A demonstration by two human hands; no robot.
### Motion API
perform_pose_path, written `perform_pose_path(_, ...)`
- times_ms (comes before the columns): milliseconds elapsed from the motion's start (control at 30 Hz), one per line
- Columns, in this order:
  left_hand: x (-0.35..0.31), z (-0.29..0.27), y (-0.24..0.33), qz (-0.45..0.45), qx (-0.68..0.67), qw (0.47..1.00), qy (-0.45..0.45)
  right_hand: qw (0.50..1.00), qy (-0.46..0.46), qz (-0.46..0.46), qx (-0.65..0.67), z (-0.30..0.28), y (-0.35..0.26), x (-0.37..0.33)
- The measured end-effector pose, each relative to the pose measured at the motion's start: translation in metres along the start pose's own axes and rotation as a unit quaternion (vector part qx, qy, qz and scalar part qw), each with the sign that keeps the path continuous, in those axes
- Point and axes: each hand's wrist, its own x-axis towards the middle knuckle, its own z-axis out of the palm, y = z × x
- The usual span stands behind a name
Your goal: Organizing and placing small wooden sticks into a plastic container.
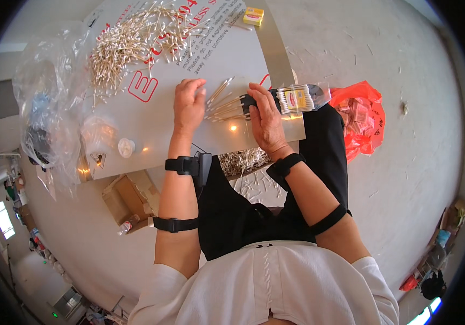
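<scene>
Loose cotton swabs (227,112) lie fanned out on the table between my two hands. My right hand (267,122) is closed over the right ends of these swabs, its thumb and fingers around them at a dark strip-like holder (247,101). Part of that holder is hidden under the hand. Just right of my fingers, a clear pack of cotton swabs with a yellow label (296,99) rests on the holder. To the left, my left hand (190,108) hovers by the swabs, fingers bent and thumb apart, with nothing visible in it.
A big heap of cotton swabs (118,54) covers the table's far left. Beyond stands a small yellow box (253,16). Clear plastic bags (48,103) hang at the left edge, near a small white tub (126,147). A red bag (365,119) and a cardboard box (127,197) flank my legs.
</scene>
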Motion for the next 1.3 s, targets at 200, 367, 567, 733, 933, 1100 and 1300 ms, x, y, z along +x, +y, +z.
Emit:
perform_pose_path(200,0.002,0.021,0.024,0.038,0.126,0.991,0.025,1.0,0.015,-0.001,0.007,0.0,0.006,-0.001)
perform_pose_path(367,-0.01,0.022,0.036,0.051,0.138,0.988,-0.047,1.0,0.022,0.007,0.02,0.0,0.004,0.0)
perform_pose_path(567,-0.052,0.022,0.065,0.057,0.206,0.975,-0.053,0.999,0.038,0.011,0.035,-0.002,0.006,-0.001)
perform_pose_path(733,-0.081,0.03,0.077,0.018,0.231,0.965,-0.123,0.999,0.044,0.001,0.025,-0.003,0.005,-0.001)
perform_pose_path(933,-0.051,0.034,0.065,0.018,0.275,0.955,-0.109,0.998,0.042,0.01,0.034,-0.001,0.004,0.001)
perform_pose_path(1100,-0.065,0.03,0.07,0.015,0.277,0.948,-0.155,0.999,0.034,0.022,0.036,-0.005,0.006,0.0)
perform_pose_path(1300,-0.067,0.031,0.058,0.022,0.272,0.954,-0.122,0.986,0.078,0.065,0.134,0.012,-0.002,-0.004)
